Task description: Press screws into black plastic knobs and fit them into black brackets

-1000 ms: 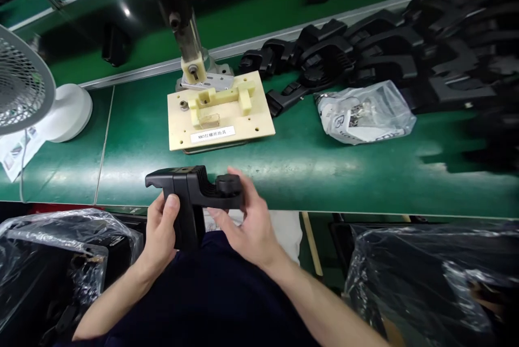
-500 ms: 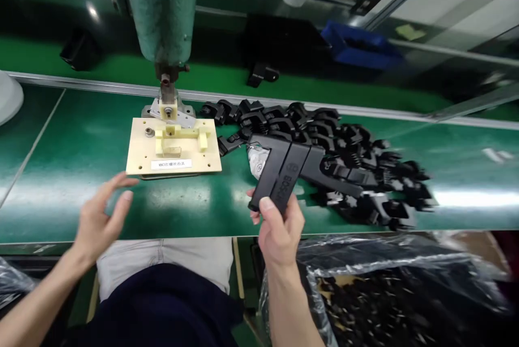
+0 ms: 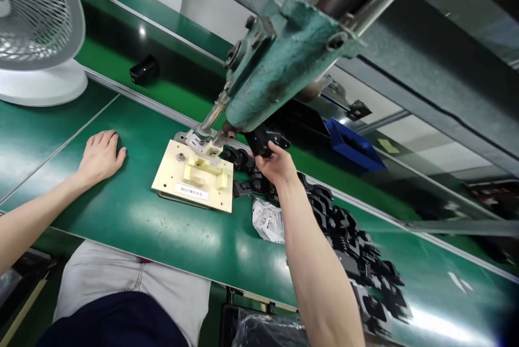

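My right hand (image 3: 279, 166) reaches to the back edge of the bench, its fingers closed round a black plastic part (image 3: 261, 140). The green press head partly hides that part. Flat on the green bench (image 3: 133, 206), my left hand (image 3: 101, 157) rests with its fingers stretched out, holding nothing. Between my hands lies a cream fixture plate (image 3: 166, 171) with yellow blocks and a white label, under the tip of the green press (image 3: 279, 66). A crumpled white packet (image 3: 267, 220) lies just below my right wrist.
Many black plastic parts (image 3: 344, 233) are piled along the right of the bench, partly behind my right forearm. A white fan (image 3: 44, 85) stands at the far left. On the green strip behind are a black part (image 3: 144, 69) and a blue bin (image 3: 352, 147).
My right hand has moved from the front of the bench to its back edge with the black part. My left hand has settled flat on the bench, and the view has tilted and shifted.
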Demonstrator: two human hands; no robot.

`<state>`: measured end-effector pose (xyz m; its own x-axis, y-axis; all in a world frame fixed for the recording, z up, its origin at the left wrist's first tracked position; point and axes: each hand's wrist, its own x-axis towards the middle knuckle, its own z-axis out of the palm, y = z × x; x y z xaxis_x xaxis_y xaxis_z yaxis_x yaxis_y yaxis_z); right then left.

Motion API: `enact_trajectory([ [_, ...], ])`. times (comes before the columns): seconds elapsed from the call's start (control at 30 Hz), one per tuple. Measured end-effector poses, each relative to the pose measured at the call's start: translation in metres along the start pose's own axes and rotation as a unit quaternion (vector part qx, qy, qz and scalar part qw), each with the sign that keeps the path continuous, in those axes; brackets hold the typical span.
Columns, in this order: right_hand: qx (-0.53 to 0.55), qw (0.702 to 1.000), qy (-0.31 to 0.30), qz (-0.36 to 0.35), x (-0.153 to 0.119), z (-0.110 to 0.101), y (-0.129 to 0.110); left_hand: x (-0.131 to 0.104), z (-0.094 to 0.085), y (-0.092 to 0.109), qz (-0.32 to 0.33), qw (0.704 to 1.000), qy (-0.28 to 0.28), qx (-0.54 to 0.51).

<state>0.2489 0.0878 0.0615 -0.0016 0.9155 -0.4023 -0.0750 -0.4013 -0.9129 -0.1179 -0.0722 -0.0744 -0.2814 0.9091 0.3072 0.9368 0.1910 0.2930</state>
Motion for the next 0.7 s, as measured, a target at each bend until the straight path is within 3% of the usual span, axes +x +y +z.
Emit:
enact_trajectory([
  [0.13,-0.010,0.998,0.028,-0.048,0.029,0.033,-0.002,0.007,0.001,-0.006,0.003,1.000,0.006,-0.007],
  [0.23,-0.036,0.997,0.008,-0.065,0.012,0.034,0.013,0.006,0.003,-0.009,0.009,1.000,0.004,-0.002],
  [0.33,-0.071,0.995,-0.024,-0.070,-0.028,0.016,0.035,0.015,0.006,-0.012,0.014,1.000,-0.005,0.000],
  [0.43,-0.154,0.981,-0.021,-0.113,-0.077,-0.018,0.064,0.043,0.013,-0.014,0.011,1.000,-0.022,-0.015],
  [0.5,-0.270,0.949,0.021,-0.159,-0.108,-0.044,0.089,0.069,0.020,-0.012,0.000,0.999,-0.033,-0.032],
  [0.57,-0.370,0.916,0.025,-0.152,-0.135,-0.066,0.119,0.097,0.027,-0.008,-0.017,0.998,-0.043,-0.046],
  [0.63,-0.420,0.891,0.052,-0.167,-0.155,-0.081,0.150,0.124,0.034,-0.003,-0.042,0.996,-0.046,-0.058],
  [0.7,-0.456,0.848,0.117,-0.242,-0.168,-0.087,0.179,0.148,0.039,0.002,-0.077,0.994,-0.032,-0.074],
])
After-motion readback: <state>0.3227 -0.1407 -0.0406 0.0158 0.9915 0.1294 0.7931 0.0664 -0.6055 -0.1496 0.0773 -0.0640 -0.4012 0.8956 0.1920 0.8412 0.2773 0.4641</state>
